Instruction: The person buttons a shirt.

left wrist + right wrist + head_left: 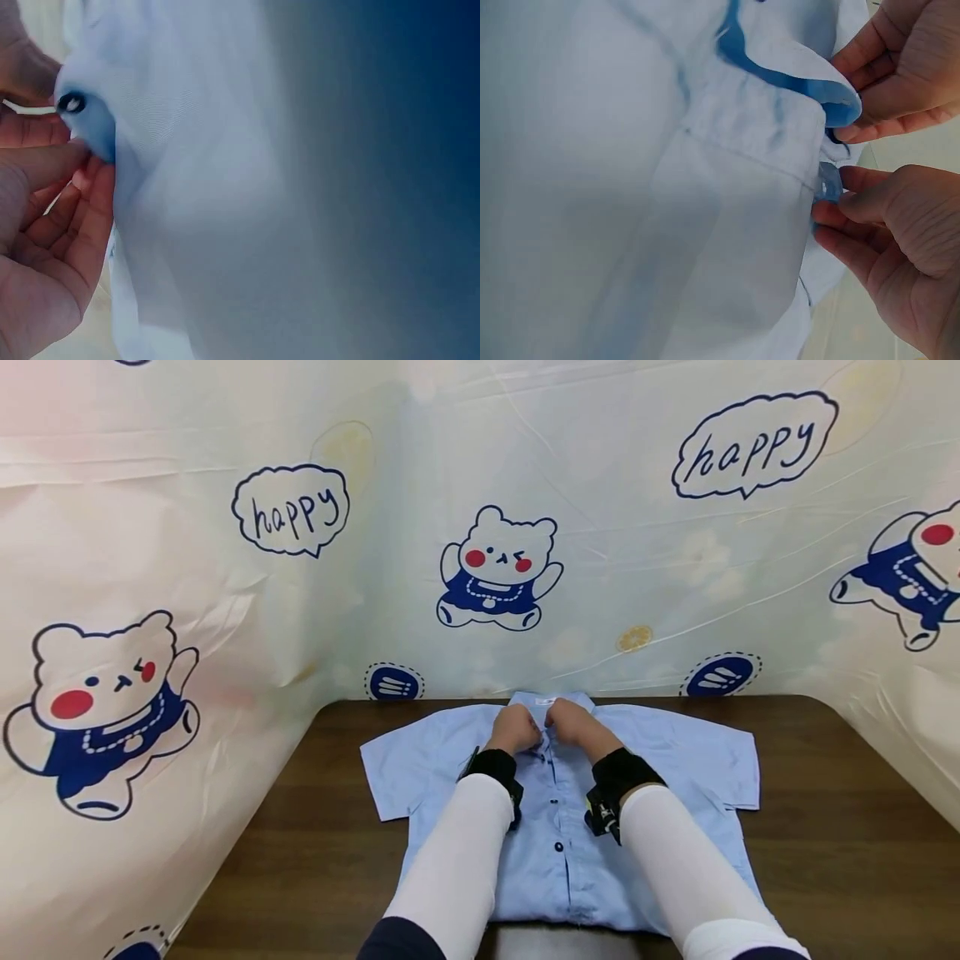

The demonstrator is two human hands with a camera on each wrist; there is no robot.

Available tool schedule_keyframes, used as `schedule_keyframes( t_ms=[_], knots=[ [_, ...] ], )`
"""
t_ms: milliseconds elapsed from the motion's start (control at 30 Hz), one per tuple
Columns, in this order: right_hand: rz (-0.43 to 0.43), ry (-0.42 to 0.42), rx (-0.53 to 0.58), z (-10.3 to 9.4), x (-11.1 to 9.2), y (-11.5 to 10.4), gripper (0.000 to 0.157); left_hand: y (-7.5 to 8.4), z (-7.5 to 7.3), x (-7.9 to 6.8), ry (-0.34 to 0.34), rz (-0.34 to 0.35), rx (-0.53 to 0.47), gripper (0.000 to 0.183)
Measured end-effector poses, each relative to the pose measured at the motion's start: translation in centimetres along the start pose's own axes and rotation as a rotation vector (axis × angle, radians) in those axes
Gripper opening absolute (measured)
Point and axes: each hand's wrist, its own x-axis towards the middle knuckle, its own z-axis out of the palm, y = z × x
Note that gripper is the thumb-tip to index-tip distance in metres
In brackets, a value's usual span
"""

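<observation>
A light blue short-sleeved shirt (660,752) lies front side up on a table, its collar (534,699) at the far end. Both my hands are at the upper front placket, just below the collar. My left hand (516,729) pinches one edge of the placket between thumb and fingers. In the left wrist view a dark button (72,102) sits on the fabric close to those fingertips. Facing it, my right hand (576,727) pinches the other edge, with a bit of blue cloth (828,182) between thumb and fingertips. Further down the placket, another dark button (558,847) shows.
The dark wooden table (300,860) extends on both sides of the shirt. Behind and beside it hangs a pale curtain (600,568) printed with cartoon bears and "happy" bubbles. A grey surface (566,943) shows at the near edge, below the shirt's hem.
</observation>
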Motion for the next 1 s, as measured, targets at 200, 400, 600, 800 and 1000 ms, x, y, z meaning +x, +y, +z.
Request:
schedule_keyframes(
  t_ms=[200, 400, 600, 800, 1000],
  knots=[
    [-0.042, 0.086, -0.03, -0.6, -1.3, -0.2, 0.019, -0.7, -0.6, -0.2, 0.016, -0.064, -0.191, 0.011],
    [0.039, 0.136, 0.02, -0.6, -2.1, 0.0, 0.019, -1.0, -0.8, -0.7, 0.006, -0.153, -0.308, 0.007],
    [0.164, 0.281, 0.124, 0.0, -2.1, 0.3, 0.005, -0.2, -1.0, -1.5, 0.046, -0.214, -0.338, 0.008],
    [0.313, 0.367, 0.38, -0.3, -2.8, 0.0, 0.009, 0.4, -1.1, -1.9, 0.043, -0.266, -0.418, 0.01],
    [0.359, 0.421, 0.559, -0.8, -3.6, -0.9, 0.01, 0.7, -0.9, -1.4, 0.024, -0.343, -0.544, 0.006]
  ],
)
